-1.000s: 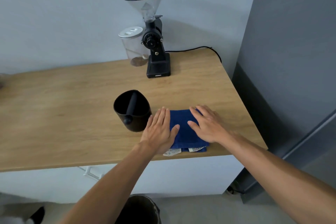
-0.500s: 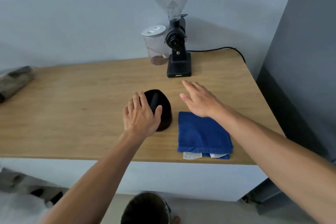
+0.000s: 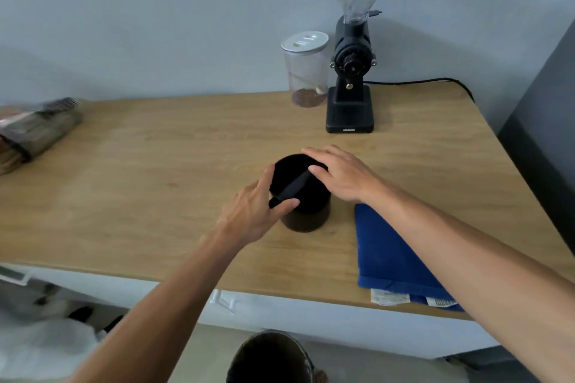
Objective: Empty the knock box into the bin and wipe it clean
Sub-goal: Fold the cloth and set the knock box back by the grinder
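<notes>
The black knock box (image 3: 306, 210) stands upright on the wooden counter (image 3: 155, 180), with its black bar across the open top. My left hand (image 3: 255, 211) is against its left side, thumb on the near end of the bar. My right hand (image 3: 339, 174) rests on the right rim, fingers spread over the bar's far end. A folded blue cloth (image 3: 389, 255) lies on the counter just right of the box, partly under my right forearm. The dark bin (image 3: 270, 357) stands on the floor below the counter's front edge.
A black coffee grinder (image 3: 351, 71) with a clear hopper stands at the back, a clear lidded jar (image 3: 306, 70) beside it, its cable running right. A blurred brown package (image 3: 34, 130) lies at the counter's left end. A dark panel rises at the right.
Both hands left the blue cloth and moved up and left to the knock box, closing in on its two sides. The camera view shifted left and nearer.
</notes>
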